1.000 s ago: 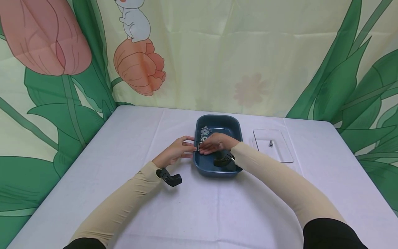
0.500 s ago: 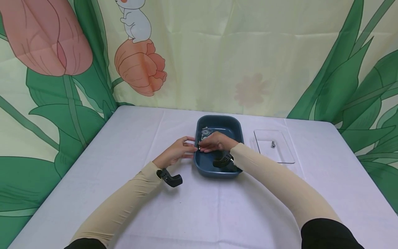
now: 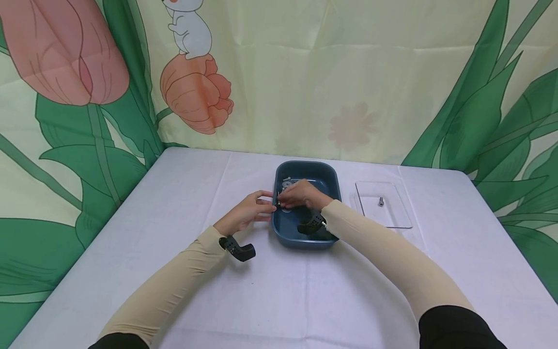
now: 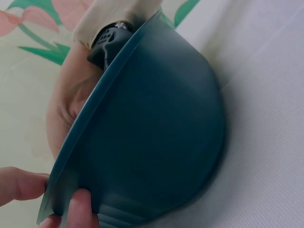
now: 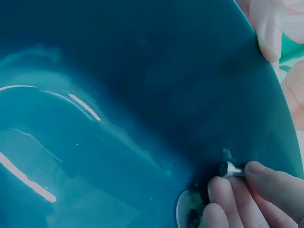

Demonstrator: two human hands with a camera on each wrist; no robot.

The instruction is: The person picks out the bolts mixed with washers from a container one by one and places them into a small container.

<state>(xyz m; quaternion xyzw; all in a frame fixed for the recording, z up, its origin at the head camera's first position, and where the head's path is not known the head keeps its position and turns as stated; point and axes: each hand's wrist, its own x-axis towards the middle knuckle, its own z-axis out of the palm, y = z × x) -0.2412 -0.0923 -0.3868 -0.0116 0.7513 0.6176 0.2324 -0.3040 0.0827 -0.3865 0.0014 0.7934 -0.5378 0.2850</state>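
A dark blue rectangular dish [image 3: 307,242] stands on the white-covered table. At its left side my left hand [image 3: 249,212] grips the rim, with the thumb at the edge and fingers against the outer wall [image 4: 156,109] in the left wrist view. My right hand [image 3: 302,195] reaches inside, near the left wall. Between thumb and fingers it pinches a small silver screw [image 5: 232,169] with a dark end, seen in the right wrist view. A round metal washer [image 5: 184,209] lies just beneath those fingers. Several small metal parts [image 3: 286,183] show behind the right hand, partly covered by it.
Right of the dish lies a shallow clear plastic tray [image 3: 398,224] with one silver bolt [image 3: 381,201] in it. A flower-patterned curtain [image 3: 301,97] hangs behind the table's far edge. Black camera straps [image 3: 237,249] sit at the wrists.
My right hand has lifted and moved slightly away toward the far end of the dish, its fingers drawing together; a washer now shows below it. The left hand stays at the rim.
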